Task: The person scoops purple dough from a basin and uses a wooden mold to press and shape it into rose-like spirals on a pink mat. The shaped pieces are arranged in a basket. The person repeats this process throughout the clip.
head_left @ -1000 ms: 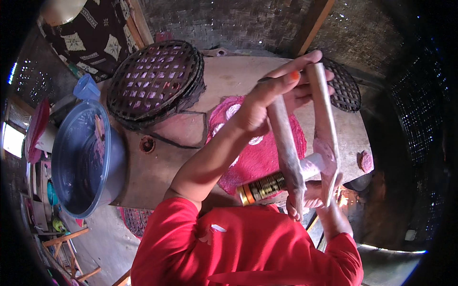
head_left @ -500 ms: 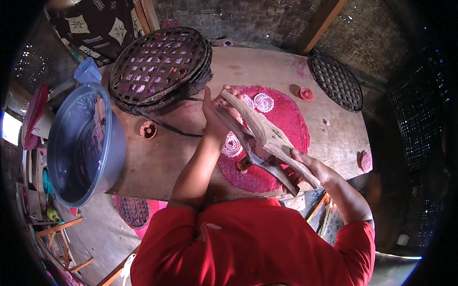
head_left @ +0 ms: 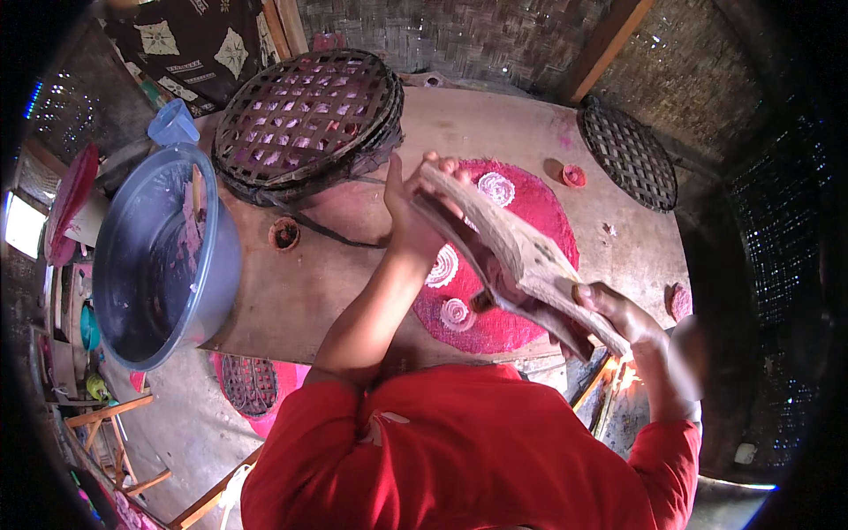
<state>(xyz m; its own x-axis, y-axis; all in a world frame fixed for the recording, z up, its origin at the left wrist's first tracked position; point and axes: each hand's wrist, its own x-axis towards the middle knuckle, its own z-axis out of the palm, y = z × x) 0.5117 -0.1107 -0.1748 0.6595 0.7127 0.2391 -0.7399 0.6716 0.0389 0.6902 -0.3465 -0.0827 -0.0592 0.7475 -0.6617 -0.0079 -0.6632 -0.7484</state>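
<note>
A long wooden hand press [head_left: 530, 252], made of two handle-like pieces, slants across in front of me. My left hand [head_left: 422, 205] is closed around its upper left end, fingers over the top and thumb apart. My right hand [head_left: 623, 316] grips its lower right end, thumb on the upper piece. Below the press lies a round red mat [head_left: 539, 216], partly covered by it. Pinkish-white spiral coils sit on the mat: one coil [head_left: 496, 188] beyond the press, another coil [head_left: 442, 267] near my left forearm, and a smaller coil [head_left: 457, 314] beside the press's short nozzle [head_left: 482, 301].
Stacked round woven trays [head_left: 309, 115] stand at the back left. A large blue-grey tub [head_left: 225, 274] with pink residue and a stick is at the left, by a blue jug [head_left: 173, 124]. Small bowls [head_left: 284, 233] and a dark woven tray [head_left: 629, 152] lie on the wooden table [head_left: 291, 300].
Both hands have carried the press to the right, its lower end shifting most. The small coil near the nozzle, hidden before, now shows on the mat.
</note>
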